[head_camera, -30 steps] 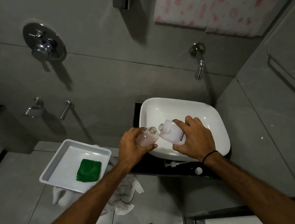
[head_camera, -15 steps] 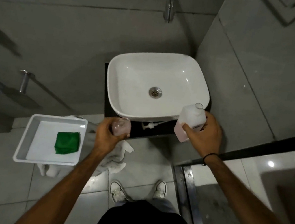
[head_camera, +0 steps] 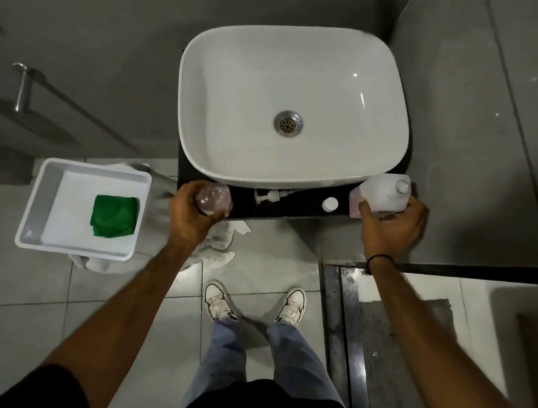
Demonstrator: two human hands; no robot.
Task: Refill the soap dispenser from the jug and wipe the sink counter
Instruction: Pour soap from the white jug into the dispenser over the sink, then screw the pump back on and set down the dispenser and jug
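My left hand (head_camera: 191,217) grips the clear soap dispenser bottle (head_camera: 215,198) with pinkish liquid, upright at the left front of the black counter (head_camera: 297,213). My right hand (head_camera: 392,229) holds the translucent white jug (head_camera: 381,195), standing upright at the counter's right front corner beside the white basin (head_camera: 206,98). The pump head (head_camera: 270,196) and a round white cap (head_camera: 330,204) lie on the counter between my hands. A folded green cloth (head_camera: 114,215) rests in a white tray (head_camera: 36,202) at the left.
A crumpled white towel (head_camera: 217,245) lies on the floor under the counter's front edge and under the tray. My feet stand on grey tiles below. A metal floor track (head_camera: 344,325) runs at the right. Grey walls enclose the basin behind and right.
The jug has gone from tilted over the dispenser above the basin to upright at the counter's right corner. The dispenser has come down to the counter's left front. My head has tipped down.
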